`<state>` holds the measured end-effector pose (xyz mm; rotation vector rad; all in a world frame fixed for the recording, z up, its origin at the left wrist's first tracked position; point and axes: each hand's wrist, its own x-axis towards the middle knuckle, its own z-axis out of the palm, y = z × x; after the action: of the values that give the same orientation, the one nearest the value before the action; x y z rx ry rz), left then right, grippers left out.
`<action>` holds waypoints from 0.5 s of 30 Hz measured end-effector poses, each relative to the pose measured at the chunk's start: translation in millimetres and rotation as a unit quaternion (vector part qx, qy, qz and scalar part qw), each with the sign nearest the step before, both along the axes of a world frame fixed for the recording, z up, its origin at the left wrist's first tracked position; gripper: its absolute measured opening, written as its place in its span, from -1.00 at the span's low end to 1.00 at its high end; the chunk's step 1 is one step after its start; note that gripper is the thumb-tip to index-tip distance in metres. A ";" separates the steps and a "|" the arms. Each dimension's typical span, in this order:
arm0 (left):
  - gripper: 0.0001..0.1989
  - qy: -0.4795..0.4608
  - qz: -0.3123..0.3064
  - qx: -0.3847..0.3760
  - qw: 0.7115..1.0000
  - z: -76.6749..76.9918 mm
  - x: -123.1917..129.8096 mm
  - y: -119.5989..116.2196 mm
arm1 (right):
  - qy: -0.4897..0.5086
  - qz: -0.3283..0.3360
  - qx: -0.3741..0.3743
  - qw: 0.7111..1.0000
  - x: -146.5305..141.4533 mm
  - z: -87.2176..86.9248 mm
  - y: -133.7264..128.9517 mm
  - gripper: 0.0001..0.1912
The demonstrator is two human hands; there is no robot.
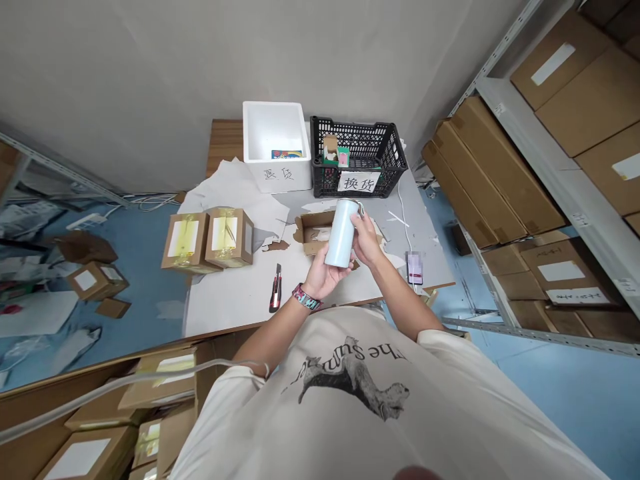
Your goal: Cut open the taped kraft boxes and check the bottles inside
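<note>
A light blue cylindrical bottle (pixel 342 235) is held tilted over the table, a loop showing at its upper end. My left hand (pixel 324 273) supports its lower end with the fingers under and around it. Around the upper right side of the bottle, my right hand (pixel 365 239) is closed. Just behind and below the bottle lies an opened cardboard box (pixel 311 247) with torn flaps, some white material inside. A red and black utility knife (pixel 276 289) rests on the table to the left of my hands.
Two taped boxes (pixel 227 237) stand at the table's left. At the back are a white foam bin (pixel 277 175) and a black crate (pixel 359 170) holding small items. A phone (pixel 415 268) with a cable lies right. Shelves of cartons (pixel 505 173) flank the right side.
</note>
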<state>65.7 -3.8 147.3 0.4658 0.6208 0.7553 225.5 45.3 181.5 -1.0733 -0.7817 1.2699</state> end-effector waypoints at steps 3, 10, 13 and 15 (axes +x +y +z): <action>-0.19 0.064 0.111 0.059 0.990 2.1 5.0 -4.6 | 0.019 -0.022 -0.004 1.000 2.5 1.5 -0.7 -0.38; -0.25 -0.072 -0.019 -0.056 0.996 14.6 -8.5 -6.5 | 0.071 0.081 0.046 0.993 2.3 21.2 -16.0 -0.26; -0.27 -0.067 0.007 -0.031 0.997 17.9 -11.2 -10.0 | 0.039 0.077 0.050 0.995 3.3 28.8 -20.6 -0.21; -0.20 -0.049 0.035 0.010 0.998 18.7 -11.1 -13.9 | 0.002 0.059 0.052 0.997 5.7 32.5 -21.8 -0.18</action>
<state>54.6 -17.6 166.0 0.4254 0.5406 0.8467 231.2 23.5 214.0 -0.9523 -0.9101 1.3146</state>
